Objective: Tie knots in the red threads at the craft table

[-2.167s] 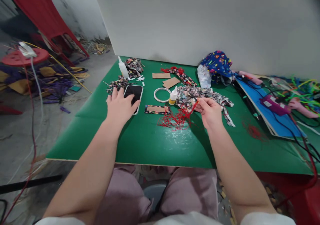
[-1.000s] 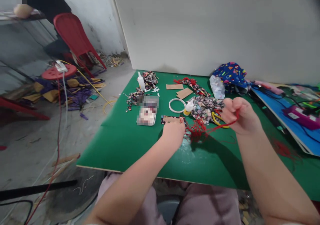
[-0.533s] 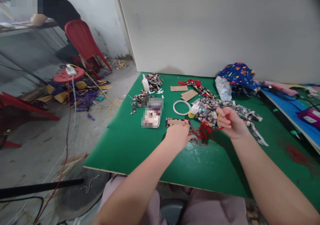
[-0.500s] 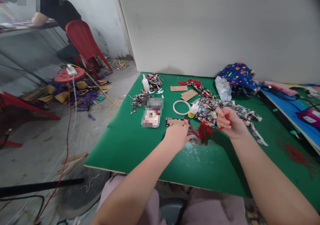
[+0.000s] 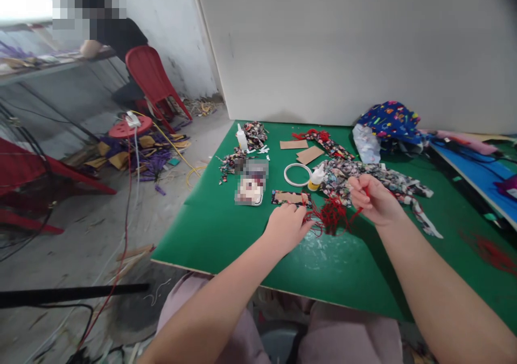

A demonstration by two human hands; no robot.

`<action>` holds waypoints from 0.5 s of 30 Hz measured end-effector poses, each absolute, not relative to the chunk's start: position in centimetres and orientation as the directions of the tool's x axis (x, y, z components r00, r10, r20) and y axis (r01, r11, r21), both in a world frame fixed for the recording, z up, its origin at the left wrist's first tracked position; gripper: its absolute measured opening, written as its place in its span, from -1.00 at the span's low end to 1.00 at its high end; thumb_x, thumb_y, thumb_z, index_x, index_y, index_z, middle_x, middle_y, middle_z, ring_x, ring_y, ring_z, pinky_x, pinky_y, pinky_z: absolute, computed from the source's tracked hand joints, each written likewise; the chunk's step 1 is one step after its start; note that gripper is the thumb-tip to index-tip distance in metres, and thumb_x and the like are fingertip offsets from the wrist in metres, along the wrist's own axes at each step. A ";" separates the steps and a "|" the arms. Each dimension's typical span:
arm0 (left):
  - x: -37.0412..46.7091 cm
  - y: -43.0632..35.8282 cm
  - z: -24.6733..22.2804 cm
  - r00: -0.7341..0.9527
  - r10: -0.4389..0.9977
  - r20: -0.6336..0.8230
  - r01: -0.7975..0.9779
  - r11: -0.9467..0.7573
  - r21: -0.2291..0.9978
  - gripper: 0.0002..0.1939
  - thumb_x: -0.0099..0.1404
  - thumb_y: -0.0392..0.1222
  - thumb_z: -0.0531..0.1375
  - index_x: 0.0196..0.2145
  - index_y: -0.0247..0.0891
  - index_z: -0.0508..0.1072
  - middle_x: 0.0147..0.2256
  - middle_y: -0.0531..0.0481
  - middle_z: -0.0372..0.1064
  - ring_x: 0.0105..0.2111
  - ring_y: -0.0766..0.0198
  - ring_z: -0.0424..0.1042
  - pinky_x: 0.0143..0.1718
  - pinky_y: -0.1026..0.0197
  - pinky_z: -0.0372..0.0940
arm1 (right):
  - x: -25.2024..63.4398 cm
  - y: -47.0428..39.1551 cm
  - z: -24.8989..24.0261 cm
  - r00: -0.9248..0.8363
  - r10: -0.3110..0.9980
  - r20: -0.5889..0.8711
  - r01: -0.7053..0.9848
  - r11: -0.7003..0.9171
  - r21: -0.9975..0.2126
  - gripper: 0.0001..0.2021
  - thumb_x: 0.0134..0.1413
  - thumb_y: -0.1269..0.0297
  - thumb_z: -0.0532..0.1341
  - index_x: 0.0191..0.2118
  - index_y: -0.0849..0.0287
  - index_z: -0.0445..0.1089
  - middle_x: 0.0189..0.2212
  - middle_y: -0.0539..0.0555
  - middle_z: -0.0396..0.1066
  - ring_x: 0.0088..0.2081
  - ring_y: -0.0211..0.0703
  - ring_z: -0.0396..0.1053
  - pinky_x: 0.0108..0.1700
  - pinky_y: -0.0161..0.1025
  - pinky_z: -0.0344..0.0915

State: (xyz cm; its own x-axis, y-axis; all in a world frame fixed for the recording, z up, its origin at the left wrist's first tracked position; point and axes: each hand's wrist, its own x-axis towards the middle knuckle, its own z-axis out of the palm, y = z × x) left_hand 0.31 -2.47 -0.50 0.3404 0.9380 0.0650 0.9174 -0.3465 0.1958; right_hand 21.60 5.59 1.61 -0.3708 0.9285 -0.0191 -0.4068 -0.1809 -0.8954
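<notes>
Room: a pale panel (image 5: 343, 41) stands behind the green table (image 5: 218, 235); at far left, a person in a dark top (image 5: 119, 35) sits on a red chair (image 5: 149, 73).
Left hand: the left hand (image 5: 287, 225) is low over the table, thumb apart from the bent fingers, at the near edge of the floral-bordered card (image 5: 288, 197).
Right hand: the right hand (image 5: 372, 198) pinches an end of the red threads (image 5: 332, 216), fingers curled in.
Red threads: tangled on the table between the hands, right of the floral-bordered card.
Far of the card: a white ring (image 5: 298, 184), with the yellow-labelled bottle (image 5: 315, 181) just right of it and two brown cards (image 5: 309, 154) farther back.
Left side: a phone (image 5: 254, 191), partly blurred.
Right side: bunched floral fabric (image 5: 339, 178), with blue patterned cloth (image 5: 391, 119) beyond.
</notes>
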 end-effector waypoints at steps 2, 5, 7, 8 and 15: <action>0.3 -2.5 -0.6 0.337 0.939 0.067 0.918 -0.344 0.197 -0.63 0.31 0.07 -0.05 -0.28 -0.27 0.37 -0.32 -0.13 0.39 -0.23 0.07 0.38 -0.25 0.09 0.28 | 21.7 5.6 1.6 -0.372 0.928 -0.017 -0.414 -0.183 -0.892 -0.77 -0.33 0.14 0.38 -0.55 0.11 0.36 -0.56 -0.10 0.16 -0.68 -0.49 -0.09 -0.75 -0.48 -0.23; 0.3 -2.5 -0.6 0.338 0.938 0.076 0.918 -0.346 0.193 -0.62 0.31 0.07 -0.06 -0.28 -0.28 0.37 -0.33 -0.13 0.39 -0.23 0.06 0.38 -0.25 0.08 0.28 | 21.7 5.7 1.5 -0.365 0.931 -0.019 -0.421 -0.183 -0.889 -0.77 -0.34 0.15 0.39 -0.55 0.11 0.38 -0.55 -0.09 0.17 -0.68 -0.49 -0.08 -0.75 -0.48 -0.23; 0.3 -2.4 -0.6 0.340 0.937 0.075 0.916 -0.349 0.197 -0.63 0.31 0.06 -0.06 -0.28 -0.27 0.37 -0.32 -0.13 0.39 -0.23 0.06 0.38 -0.25 0.08 0.28 | 21.7 5.7 1.5 -0.364 0.931 -0.019 -0.426 -0.184 -0.886 -0.77 -0.34 0.15 0.39 -0.55 0.11 0.38 -0.55 -0.10 0.16 -0.68 -0.49 -0.08 -0.75 -0.49 -0.23; 0.3 -2.4 -0.6 0.338 0.938 0.074 0.917 -0.346 0.197 -0.63 0.31 0.06 -0.06 -0.28 -0.27 0.37 -0.32 -0.13 0.39 -0.23 0.06 0.38 -0.25 0.08 0.28 | 21.8 5.8 1.5 -0.366 0.930 -0.021 -0.427 -0.188 -0.884 -0.77 -0.34 0.15 0.39 -0.55 0.12 0.38 -0.55 -0.10 0.15 -0.67 -0.50 -0.07 -0.75 -0.49 -0.23; 0.4 -2.3 -0.4 0.338 0.940 0.038 0.919 -0.338 0.200 -0.64 0.31 0.04 -0.04 -0.27 -0.29 0.38 -0.30 -0.16 0.39 -0.19 0.05 0.38 -0.21 0.08 0.29 | 22.0 5.7 1.6 -0.380 0.925 -0.023 -0.417 -0.194 -0.888 -0.76 -0.32 0.14 0.39 -0.55 0.12 0.36 -0.55 -0.10 0.11 -0.67 -0.49 -0.09 -0.75 -0.47 -0.23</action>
